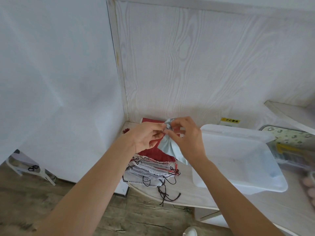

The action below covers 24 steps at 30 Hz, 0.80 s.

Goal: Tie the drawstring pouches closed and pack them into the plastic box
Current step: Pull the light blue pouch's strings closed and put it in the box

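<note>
Hands meet above the table's back corner in the head view. The left hand [147,136] and the right hand [186,135] both pinch the gathered neck of a pale blue pouch [170,147], held up in the air; its body fans out below and hides part of a red pouch [159,155] lying on the table [187,195]. The cord at the neck is too small to make out. Nearer the edge sits a stack of pale pouches [150,171], dark cords trailing. The white plastic box [238,159] stands just right of them. Objects at the far right are cut off and blurred.
</note>
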Motion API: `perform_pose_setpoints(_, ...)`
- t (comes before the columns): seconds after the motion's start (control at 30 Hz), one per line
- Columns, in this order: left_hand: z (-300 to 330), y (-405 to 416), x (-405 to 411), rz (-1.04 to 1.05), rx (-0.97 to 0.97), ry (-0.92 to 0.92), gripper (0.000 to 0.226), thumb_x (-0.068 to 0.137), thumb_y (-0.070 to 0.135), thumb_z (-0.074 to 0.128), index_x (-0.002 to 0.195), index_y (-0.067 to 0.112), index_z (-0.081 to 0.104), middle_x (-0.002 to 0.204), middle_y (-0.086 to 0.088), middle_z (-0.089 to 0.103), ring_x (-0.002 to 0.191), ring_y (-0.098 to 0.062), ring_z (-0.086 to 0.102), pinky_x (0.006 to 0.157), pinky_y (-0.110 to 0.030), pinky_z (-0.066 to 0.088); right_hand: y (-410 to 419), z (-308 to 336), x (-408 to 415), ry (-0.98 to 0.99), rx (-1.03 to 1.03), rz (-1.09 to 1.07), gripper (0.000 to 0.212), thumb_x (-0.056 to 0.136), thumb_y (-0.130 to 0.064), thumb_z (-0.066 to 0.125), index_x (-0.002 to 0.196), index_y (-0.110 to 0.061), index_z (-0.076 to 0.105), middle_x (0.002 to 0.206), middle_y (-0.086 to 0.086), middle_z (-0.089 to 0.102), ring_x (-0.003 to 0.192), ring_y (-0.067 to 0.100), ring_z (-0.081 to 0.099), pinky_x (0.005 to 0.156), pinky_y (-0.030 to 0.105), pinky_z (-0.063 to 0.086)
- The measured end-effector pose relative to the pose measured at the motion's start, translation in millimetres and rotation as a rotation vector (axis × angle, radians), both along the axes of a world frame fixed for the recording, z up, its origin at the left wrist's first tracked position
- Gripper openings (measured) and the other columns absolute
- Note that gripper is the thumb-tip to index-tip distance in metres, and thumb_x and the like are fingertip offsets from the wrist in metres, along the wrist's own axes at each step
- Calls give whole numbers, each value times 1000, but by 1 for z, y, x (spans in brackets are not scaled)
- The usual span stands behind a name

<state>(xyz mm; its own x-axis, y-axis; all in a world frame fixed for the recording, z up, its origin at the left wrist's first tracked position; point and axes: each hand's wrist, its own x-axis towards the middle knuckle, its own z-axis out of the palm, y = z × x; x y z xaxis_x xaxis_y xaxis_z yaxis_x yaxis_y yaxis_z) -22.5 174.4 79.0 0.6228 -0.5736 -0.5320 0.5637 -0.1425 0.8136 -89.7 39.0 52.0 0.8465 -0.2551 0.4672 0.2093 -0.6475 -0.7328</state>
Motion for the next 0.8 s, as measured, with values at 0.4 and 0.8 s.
perform_pose_setpoints(0.4, -3, -1, 1, 167, -26, -291, 12, 84, 9, 65, 95, 10, 70, 78, 1, 66, 69, -4, 58, 63, -12, 45, -7, 5, 9, 58, -21, -64, 5, 83, -5, 65, 80, -2, 67, 82, 11, 63, 68, 20, 62, 68, 14, 49)
perform_pose_setpoints(0.8, -8, -1, 3, 281, 143, -666, 14, 84, 3, 65, 96, 7, 71, 72, 5, 64, 67, -4, 58, 74, -15, 49, -23, 13, 8, 248, 323, -140, 20, 83, -1, 61, 65, -9, 59, 67, 8, 69, 65, 13, 69, 70, 29, 57)
